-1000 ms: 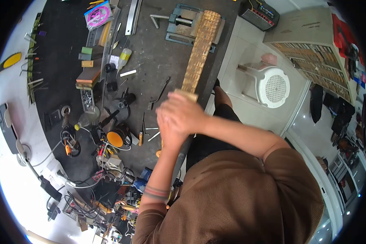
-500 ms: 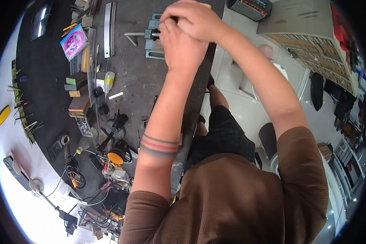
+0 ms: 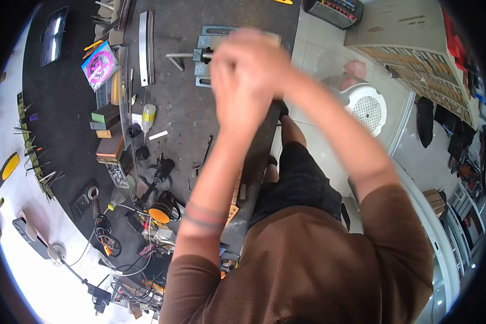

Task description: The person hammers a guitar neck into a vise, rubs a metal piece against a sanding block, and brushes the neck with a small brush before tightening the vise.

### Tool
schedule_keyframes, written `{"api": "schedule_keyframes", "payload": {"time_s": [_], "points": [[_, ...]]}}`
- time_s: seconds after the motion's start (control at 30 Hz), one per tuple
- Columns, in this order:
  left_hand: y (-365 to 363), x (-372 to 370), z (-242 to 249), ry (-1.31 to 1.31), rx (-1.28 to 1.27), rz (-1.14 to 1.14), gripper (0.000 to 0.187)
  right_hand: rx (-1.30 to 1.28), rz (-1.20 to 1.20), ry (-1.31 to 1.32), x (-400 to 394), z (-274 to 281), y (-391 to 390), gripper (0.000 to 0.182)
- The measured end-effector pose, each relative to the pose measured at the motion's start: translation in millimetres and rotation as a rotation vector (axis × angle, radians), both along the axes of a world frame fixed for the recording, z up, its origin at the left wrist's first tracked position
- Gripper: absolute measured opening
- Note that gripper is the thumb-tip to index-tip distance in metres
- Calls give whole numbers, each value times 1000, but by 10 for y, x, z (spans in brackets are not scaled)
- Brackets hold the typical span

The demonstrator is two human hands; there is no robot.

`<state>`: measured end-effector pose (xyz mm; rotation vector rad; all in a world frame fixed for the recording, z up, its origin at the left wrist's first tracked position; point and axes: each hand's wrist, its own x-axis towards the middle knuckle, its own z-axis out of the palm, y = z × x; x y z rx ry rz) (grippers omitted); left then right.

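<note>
My left hand (image 3: 233, 96) and my right hand (image 3: 256, 59) are together over a blue-grey drill-press vise (image 3: 204, 42). The right hand lies over the left, fingers of both curled in and blurred by motion. Whatever they grip is hidden beneath them. The vise lies on the dark workbench, its threaded screw (image 3: 181, 55) and bent handle pointing left. Slotted flanges of its base show at the top and bottom. My hands cover the right part of the vise, so its jaws are hidden.
On the dark bench (image 3: 167, 113) are a metal ruler (image 3: 143, 48), a small bottle (image 3: 148, 114), a white strip (image 3: 158, 135), sanding blocks (image 3: 109, 147) and an orange-black cup-shaped tool (image 3: 163, 209). Cables tangle at lower left. A white stool (image 3: 366, 108) and drawer cabinet (image 3: 410, 40) stand right.
Both hands have shifted slightly down in view and are now blurred. The scene has slid downward, showing more of the vise, the bench's far edge and the white stool.
</note>
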<state>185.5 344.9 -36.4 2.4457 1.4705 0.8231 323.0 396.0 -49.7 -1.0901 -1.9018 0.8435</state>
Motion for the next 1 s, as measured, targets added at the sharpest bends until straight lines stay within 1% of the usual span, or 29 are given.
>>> {"api": "schedule_keyframes", "payload": {"time_s": [0.03,0.07,0.1,0.13,0.17,0.2,0.23,0.27,0.3,0.33,0.37,0.43,0.47,0.5,0.53,0.57,0.6,0.63,0.67,0.7,0.73,0.77,0.8,0.83,0.87,0.9,0.93,0.97,1.0], "points": [[325,210,-87,-28,-1,40,60,98,-46,-54,166,-15,345,25],[494,377,-10,3,-149,117,61,128,5,-95,303,61,563,25],[420,346,-24,1,-153,114,61,157,58,-137,361,150,641,28],[355,305,-24,-18,-141,118,60,198,13,-62,282,185,520,24],[272,239,-39,-34,-127,123,59,179,3,-44,150,73,323,25],[1,-10,-110,-52,-38,26,58,152,-10,-22,-27,-94,34,28],[-411,-273,-95,-46,-78,35,60,15,-7,9,-277,9,-411,28],[-849,-515,-19,-39,-114,45,61,-87,-25,-33,-484,124,-864,23],[-1201,-694,93,22,-208,74,63,37,-28,-50,-718,145,-1207,22],[-1539,-871,95,-18,-386,136,60,84,-56,-64,-910,111,-1523,22],[-1530,-856,131,-15,-387,130,60,76,7,-62,-1007,206,-1585,23],[-1499,-781,147,-15,-417,185,57,-53,131,-62,-838,129,-1423,27],[-1235,-696,-276,63,-319,220,59,-39,64,-38,-644,165,-1140,27],[-762,-411,-4,-153,-277,87,55,-25,-3,-15,-401,160,-756,27],[-282,-219,4,4,-65,-47,56,22,5,-4,-171,79,-327,25],[137,61,-29,-61,-24,-26,47,67,13,7,40,-24,105,24],[441,284,-91,-42,-13,52,51,62,28,36,246,-81,581,24],[667,455,-86,-24,-49,113,56,51,40,65,353,-108,810,24],[646,466,-88,-33,-67,118,56,46,40,64,327,-91,696,24],[660,449,-89,-42,-72,125,55,85,-13,-27,277,-15,597,24],[486,304,-67,-34,-79,101,55,127,-68,-116,219,50,489,23],[111,60,-78,-23,-96,74,55,42,-18,-50,20,-66,158,22],[-300,-193,-40,10,-61,60,53,-34,14,-11,-201,112,-296,23],[-725,-430,9,44,-22,47,52,-49,-8,-44,-439,124,-740,23],[-1203,-641,42,8,-172,131,52,-22,-22,-48,-674,156,-1126,23],[-1468,-762,68,-30,-323,211,51,29,80,-117,-888,56,-1423,24],[-1416,-748,104,-29,-323,206,51,27,60,-81,-1006,69,-1583,23],[-1360,-722,158,-23,-345,176,49,28,61,-82,-926,77,-1473,23],[-1329,-697,188,-16,-366,148,47,38,13,-31,-793,109,-1257,19]]}}
